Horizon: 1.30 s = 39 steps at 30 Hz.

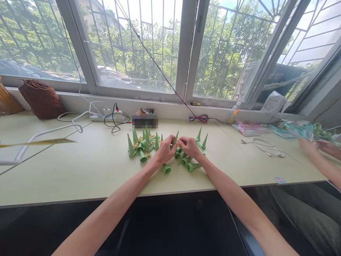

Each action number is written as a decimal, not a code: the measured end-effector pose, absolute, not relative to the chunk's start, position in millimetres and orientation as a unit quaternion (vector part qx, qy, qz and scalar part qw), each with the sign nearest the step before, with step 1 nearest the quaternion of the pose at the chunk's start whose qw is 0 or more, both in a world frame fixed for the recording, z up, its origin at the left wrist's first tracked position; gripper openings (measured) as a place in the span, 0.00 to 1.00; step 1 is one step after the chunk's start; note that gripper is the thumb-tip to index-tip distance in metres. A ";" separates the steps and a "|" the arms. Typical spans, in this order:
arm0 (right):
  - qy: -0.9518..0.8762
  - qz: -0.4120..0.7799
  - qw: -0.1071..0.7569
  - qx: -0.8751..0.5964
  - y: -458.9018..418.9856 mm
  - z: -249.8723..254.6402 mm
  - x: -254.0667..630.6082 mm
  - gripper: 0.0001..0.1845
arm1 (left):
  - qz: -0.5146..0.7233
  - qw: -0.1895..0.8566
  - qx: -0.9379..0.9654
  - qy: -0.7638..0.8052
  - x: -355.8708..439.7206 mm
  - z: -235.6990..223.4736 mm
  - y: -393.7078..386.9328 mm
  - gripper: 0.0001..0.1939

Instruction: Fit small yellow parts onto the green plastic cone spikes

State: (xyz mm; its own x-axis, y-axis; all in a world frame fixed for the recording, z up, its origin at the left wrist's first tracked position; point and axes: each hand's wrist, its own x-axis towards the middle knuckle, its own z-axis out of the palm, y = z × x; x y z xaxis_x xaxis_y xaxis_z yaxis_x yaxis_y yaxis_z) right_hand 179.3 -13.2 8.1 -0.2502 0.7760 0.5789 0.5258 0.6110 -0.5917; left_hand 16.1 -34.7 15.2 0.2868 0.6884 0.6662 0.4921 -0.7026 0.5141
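Several hollow green plastic spikes stand or lie in a loose group on the table, with small tan pieces (pixel 136 145) among those on the left. My left hand (pixel 165 151) is closed around one green plastic spike (pixel 175 138), its point tilted up and to the right. Close beside it, my right hand (pixel 188 146) has its fingers pinched together; what they hold is too small to make out. An upright green spike (pixel 130 147) marks the group's left side. Below my right hand lies a spike (pixel 192 166) with its threaded open end towards me.
A small cardboard box (pixel 146 112) and a power strip (pixel 106 115) stand along the window wall. A brown bag (pixel 41 99) is at the left. To the right lie a white cable (pixel 268 146) and plastic packets (pixel 247 128), near another person's hands (pixel 310 147).
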 end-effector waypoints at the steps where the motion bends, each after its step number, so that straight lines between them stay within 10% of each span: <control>1: -0.778 0.139 0.448 -0.418 -13.7 8.4 179.3 0.16 | 0.468 0.106 0.795 0.371 16.1 15.0 -34.6 0.04; 39: -0.784 0.142 0.445 -0.408 -19.2 12.2 179.2 0.15 | 0.464 0.111 0.797 0.371 15.3 16.6 -34.7 0.04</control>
State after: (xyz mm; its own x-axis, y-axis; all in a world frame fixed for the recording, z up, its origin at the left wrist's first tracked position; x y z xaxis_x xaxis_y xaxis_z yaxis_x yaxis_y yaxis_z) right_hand 179.2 -19.2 12.2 -0.2706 0.7674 0.5813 0.5139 0.6257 -0.5868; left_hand 15.3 -34.7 16.6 0.2941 0.6936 0.6576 0.4884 -0.7004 0.5204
